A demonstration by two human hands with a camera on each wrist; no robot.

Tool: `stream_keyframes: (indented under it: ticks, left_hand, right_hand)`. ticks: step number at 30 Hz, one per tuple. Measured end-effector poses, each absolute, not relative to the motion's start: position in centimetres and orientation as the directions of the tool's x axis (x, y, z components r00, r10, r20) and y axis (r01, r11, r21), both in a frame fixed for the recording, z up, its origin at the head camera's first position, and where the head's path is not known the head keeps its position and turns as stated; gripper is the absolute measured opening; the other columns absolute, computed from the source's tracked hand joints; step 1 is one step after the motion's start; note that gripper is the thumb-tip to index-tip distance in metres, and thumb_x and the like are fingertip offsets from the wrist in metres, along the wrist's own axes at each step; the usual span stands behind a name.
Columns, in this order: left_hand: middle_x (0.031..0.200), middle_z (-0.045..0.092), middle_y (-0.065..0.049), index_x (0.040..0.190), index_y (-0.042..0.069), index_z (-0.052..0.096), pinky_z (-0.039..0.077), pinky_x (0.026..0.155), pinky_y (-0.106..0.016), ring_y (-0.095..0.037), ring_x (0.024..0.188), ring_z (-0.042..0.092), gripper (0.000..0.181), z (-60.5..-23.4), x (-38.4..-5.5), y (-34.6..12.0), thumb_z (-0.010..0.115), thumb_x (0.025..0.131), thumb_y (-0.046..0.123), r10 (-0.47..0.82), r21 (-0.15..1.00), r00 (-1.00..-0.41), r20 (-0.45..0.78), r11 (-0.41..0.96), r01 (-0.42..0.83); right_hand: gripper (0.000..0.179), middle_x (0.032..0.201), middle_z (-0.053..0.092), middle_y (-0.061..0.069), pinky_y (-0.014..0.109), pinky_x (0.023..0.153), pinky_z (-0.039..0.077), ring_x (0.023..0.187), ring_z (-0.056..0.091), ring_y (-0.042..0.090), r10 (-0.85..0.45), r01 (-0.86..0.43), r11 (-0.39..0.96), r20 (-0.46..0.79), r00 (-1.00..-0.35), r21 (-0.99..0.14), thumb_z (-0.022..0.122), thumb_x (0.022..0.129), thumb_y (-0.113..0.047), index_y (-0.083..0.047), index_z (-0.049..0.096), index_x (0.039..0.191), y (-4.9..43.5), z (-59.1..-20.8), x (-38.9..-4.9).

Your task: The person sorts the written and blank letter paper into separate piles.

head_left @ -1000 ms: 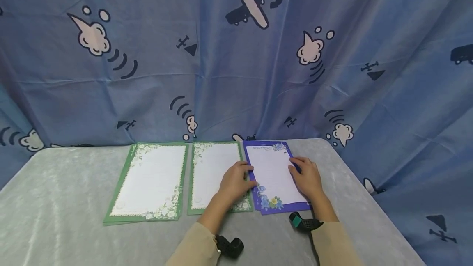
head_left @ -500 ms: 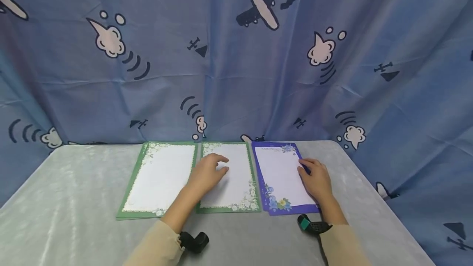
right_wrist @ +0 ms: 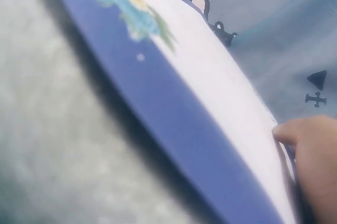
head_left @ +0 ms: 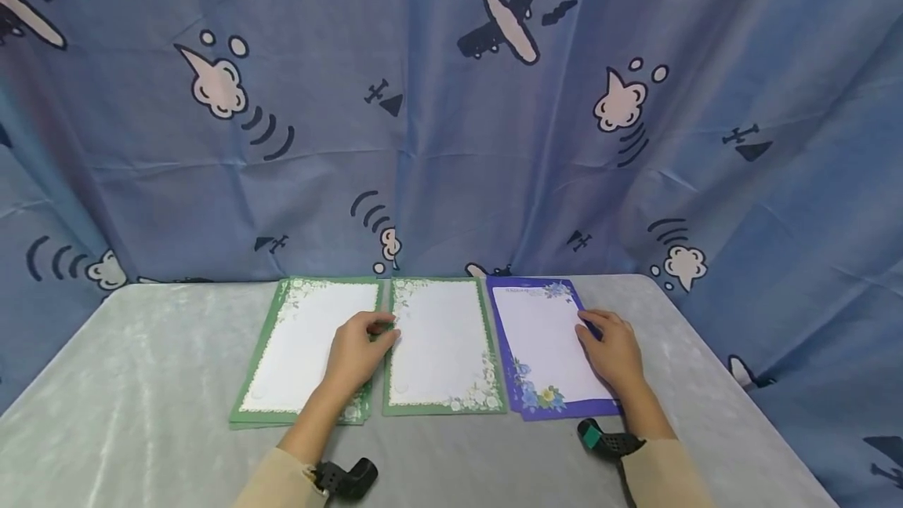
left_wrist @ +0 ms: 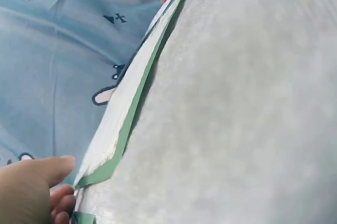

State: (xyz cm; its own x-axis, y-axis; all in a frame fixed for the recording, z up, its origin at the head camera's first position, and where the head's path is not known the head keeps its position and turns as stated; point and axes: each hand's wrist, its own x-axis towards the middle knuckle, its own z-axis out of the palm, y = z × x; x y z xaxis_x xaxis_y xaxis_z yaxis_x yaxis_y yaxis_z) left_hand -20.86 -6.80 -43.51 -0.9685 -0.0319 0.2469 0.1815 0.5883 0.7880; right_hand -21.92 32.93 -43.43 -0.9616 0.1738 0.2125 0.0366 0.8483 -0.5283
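Note:
Three stacks of bordered paper lie side by side on the table. My left hand [head_left: 356, 351] is at the left edge of the middle green-bordered stack [head_left: 444, 343]; the forearm crosses the left green-bordered stack [head_left: 310, 343]. In the left wrist view, the thumb of the left hand [left_wrist: 31, 187] stands apart from the sheet's corner and the bent fingers are close to it. My right hand [head_left: 615, 351] rests at the right edge of the purple-bordered stack [head_left: 543, 343], thumb and fingertips over its border. The right wrist view shows the thumb [right_wrist: 287, 132] touching the edge; the other fingers are hidden there.
A pale grey cloth [head_left: 141, 367] covers the table. Behind it hangs a blue curtain [head_left: 317, 116] printed with planes and clouds. Black cameras [head_left: 346, 480] sit at both wrists. Some sheets in the outer stacks stick out unevenly.
My left hand has let go of the purple stack's left side and moved left across the middle stack to its left edge. The right hand stays at the purple stack. The view has shifted slightly.

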Motion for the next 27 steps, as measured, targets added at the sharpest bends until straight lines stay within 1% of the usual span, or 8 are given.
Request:
stream_keyframes:
  ticks: [3, 7, 11, 13, 15, 20, 23, 27]
  left_hand:
    - [0.114, 0.072, -0.010, 0.115, 0.012, 0.075, 0.055, 0.084, -0.044, -0.025, 0.102, 0.068, 0.031, -44.1, -20.8, -6.6, 0.080, 0.086, 0.023, -0.005, 0.760, -0.962, 0.274, 0.614, 0.213]
    - [0.117, 0.070, -0.013, 0.115, 0.011, 0.075, 0.055, 0.085, -0.047, -0.027, 0.102, 0.068, 0.036, -44.3, -20.8, -6.3, 0.084, 0.083, 0.024, 0.033, 0.707, -0.952, 0.304, 0.662, 0.249]
    - [0.114, 0.069, -0.011, 0.111, 0.013, 0.077, 0.055, 0.084, -0.045, -0.025, 0.099, 0.067, 0.031, -44.4, -20.9, -6.4, 0.084, 0.083, 0.023, 0.027, 0.694, -0.951, 0.308, 0.678, 0.244]
    - [0.110, 0.070, -0.009, 0.110, 0.013, 0.078, 0.054, 0.082, -0.043, -0.023, 0.096, 0.066, 0.029, -44.5, -20.9, -6.5, 0.084, 0.083, 0.022, 0.021, 0.696, -0.952, 0.306, 0.677, 0.239]
    - [0.106, 0.072, -0.007, 0.109, 0.014, 0.078, 0.053, 0.081, -0.041, -0.021, 0.094, 0.065, 0.028, -44.5, -20.9, -6.6, 0.084, 0.083, 0.022, 0.015, 0.699, -0.952, 0.306, 0.675, 0.235]
    - [0.098, 0.074, -0.003, 0.110, 0.016, 0.079, 0.052, 0.079, -0.038, -0.018, 0.091, 0.065, 0.028, -44.4, -20.9, -6.6, 0.083, 0.083, 0.021, -0.004, 0.715, -0.955, 0.295, 0.665, 0.218]
    - [0.097, 0.074, -0.002, 0.110, 0.016, 0.079, 0.052, 0.078, -0.037, -0.018, 0.091, 0.066, 0.028, -44.4, -20.9, -6.6, 0.083, 0.083, 0.020, -0.005, 0.724, -0.958, 0.287, 0.656, 0.213]
    - [0.096, 0.074, -0.002, 0.110, 0.016, 0.079, 0.052, 0.078, -0.037, -0.017, 0.090, 0.065, 0.028, -44.4, -21.0, -6.5, 0.083, 0.083, 0.020, 0.000, 0.729, -0.959, 0.283, 0.650, 0.215]
  right_hand:
    - [0.041, 0.145, 0.051, 0.028, 0.062, 0.111, 0.036, 0.133, 0.045, 0.047, 0.182, 0.046, 0.849, 0.210, -0.961, -0.526, 0.057, 0.101, -0.019, 0.002, 0.060, 0.136, 33.0, -43.5, -21.6]
    - [0.041, 0.145, 0.051, 0.028, 0.062, 0.112, 0.036, 0.134, 0.045, 0.048, 0.182, 0.047, 0.852, 0.210, -0.961, -0.522, 0.057, 0.101, -0.019, 0.002, 0.060, 0.136, 33.1, -43.5, -21.5]
    - [0.042, 0.142, 0.053, 0.031, 0.062, 0.113, 0.036, 0.134, 0.046, 0.050, 0.132, 0.027, 0.870, 0.179, -0.975, -0.493, 0.058, 0.101, -0.020, 0.006, 0.061, 0.133, 33.0, -42.4, -21.7]
    - [0.043, 0.138, 0.055, 0.034, 0.063, 0.111, 0.038, 0.132, 0.048, 0.052, 0.100, 0.011, 0.880, 0.163, -0.982, -0.475, 0.059, 0.100, -0.020, 0.009, 0.061, 0.131, 32.7, -41.4, -21.7]
    - [0.044, 0.135, 0.057, 0.035, 0.063, 0.107, 0.042, 0.128, 0.053, 0.052, 0.069, -0.017, 0.884, 0.167, -0.984, -0.467, 0.059, 0.100, -0.021, 0.010, 0.061, 0.131, 32.2, -40.1, -21.6]
    - [0.040, 0.127, 0.066, 0.028, 0.057, 0.094, 0.053, 0.112, 0.065, 0.045, 0.007, -0.123, 0.854, 0.247, -0.969, -0.505, 0.060, 0.101, -0.024, 0.005, 0.065, 0.129, 29.5, -37.1, -21.1]
    - [0.034, 0.120, 0.072, 0.023, 0.053, 0.090, 0.056, 0.105, 0.069, 0.039, -0.031, -0.188, 0.818, 0.285, -0.958, -0.544, 0.062, 0.101, -0.022, 0.002, 0.069, 0.125, 27.5, -36.4, -20.7]
    - [0.031, 0.119, 0.073, 0.018, 0.049, 0.088, 0.058, 0.105, 0.070, 0.035, -0.063, -0.229, 0.761, 0.282, -0.957, -0.607, 0.064, 0.100, -0.022, -0.003, 0.071, 0.124, 25.0, -36.6, -20.3]
